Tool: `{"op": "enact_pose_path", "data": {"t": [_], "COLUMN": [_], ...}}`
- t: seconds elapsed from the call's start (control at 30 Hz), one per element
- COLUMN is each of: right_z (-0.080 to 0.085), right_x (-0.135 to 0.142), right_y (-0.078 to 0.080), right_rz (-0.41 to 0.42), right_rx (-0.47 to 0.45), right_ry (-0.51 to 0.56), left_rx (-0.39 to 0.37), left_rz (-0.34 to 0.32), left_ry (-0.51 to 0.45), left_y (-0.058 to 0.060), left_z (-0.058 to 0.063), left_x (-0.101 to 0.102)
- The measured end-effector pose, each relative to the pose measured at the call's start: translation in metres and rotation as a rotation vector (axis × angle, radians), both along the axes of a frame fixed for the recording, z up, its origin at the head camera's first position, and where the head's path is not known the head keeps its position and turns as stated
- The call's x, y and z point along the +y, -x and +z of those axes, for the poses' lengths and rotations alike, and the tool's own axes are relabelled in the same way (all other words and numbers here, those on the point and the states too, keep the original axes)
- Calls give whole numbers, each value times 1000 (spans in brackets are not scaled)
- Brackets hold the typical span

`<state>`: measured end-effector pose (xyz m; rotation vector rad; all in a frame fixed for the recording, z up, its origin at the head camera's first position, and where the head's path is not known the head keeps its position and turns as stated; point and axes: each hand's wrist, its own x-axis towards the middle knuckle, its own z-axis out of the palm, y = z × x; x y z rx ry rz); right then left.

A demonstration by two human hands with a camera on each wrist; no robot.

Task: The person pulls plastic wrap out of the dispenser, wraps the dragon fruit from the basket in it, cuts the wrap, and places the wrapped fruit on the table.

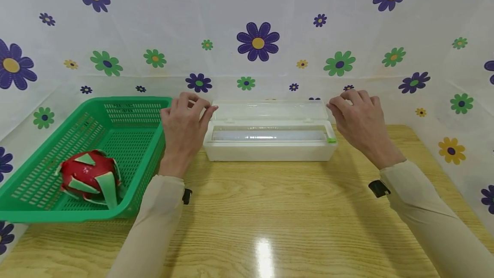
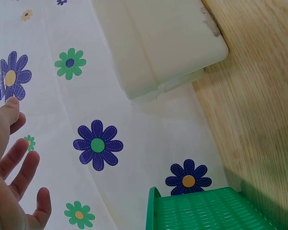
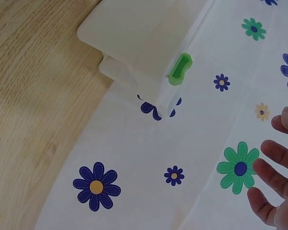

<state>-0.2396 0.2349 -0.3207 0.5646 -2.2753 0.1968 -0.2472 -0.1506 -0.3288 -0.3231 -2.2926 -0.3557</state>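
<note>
between the two hands, head view: one white cling film dispenser (image 1: 270, 152), placed toward the back of the desk (image 1: 266, 209), long axis running left to right, clear lid (image 1: 270, 110) raised at the back, film roll (image 1: 270, 136) lying lengthwise in the trough, green slider (image 1: 331, 140) at the right end. left hand (image 1: 184, 130): thumb and forefinger pinched together just beside the lid's upper left corner. right hand (image 1: 359, 119): likewise at the upper right corner. governing relation: dispenser body lower than both sets of fingers and centred between them; neither hand plainly nearer. also present: one green plastic basket (image 1: 58, 216), left of the left hand, holding one red dragon fruit (image 1: 88, 173) with pale green scales.

left wrist view: dispenser's left end at upper right of the frame, apart from the fingers, which sit higher, toward the flower-printed cloth (image 2: 134, 201). thumb and forefinger closed at the tips, seemingly on the edge of a thin clear sheet (image 2: 9, 86), its limits too faint to trace; remaining fingers loosely spread. basket at the bottom of the frame.

right wrist view: dispenser's right end at the top, slider facing the camera; fingers at the right border, apart from the box and higher. thumb and forefinger brought together, apparently on the same sheet, partly cut off by the frame; other fingers separated, loosely bent, touching nothing visible.
</note>
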Motion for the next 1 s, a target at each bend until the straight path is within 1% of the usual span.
{"op": "enact_pose_path", "data": {"t": [0.23, 0.5, 0.8, 1.0], "right_z": [1, 1, 2, 3], "right_x": [-1, 0, 0, 1], "right_y": [1, 1, 1, 1], "right_rz": [-5, 0, -4, -5], "right_rx": [-8, -1, 2, 7], "right_ry": [3, 28, 33, 37], "left_rx": [0, 14, -1, 2], "left_rz": [-4, -26, -29, -36], "left_ry": [-9, -16, -30, -23], "left_y": [0, 0, 1, 2], "left_z": [1, 3, 6, 9], "left_x": [-1, -1, 0, 1]}}
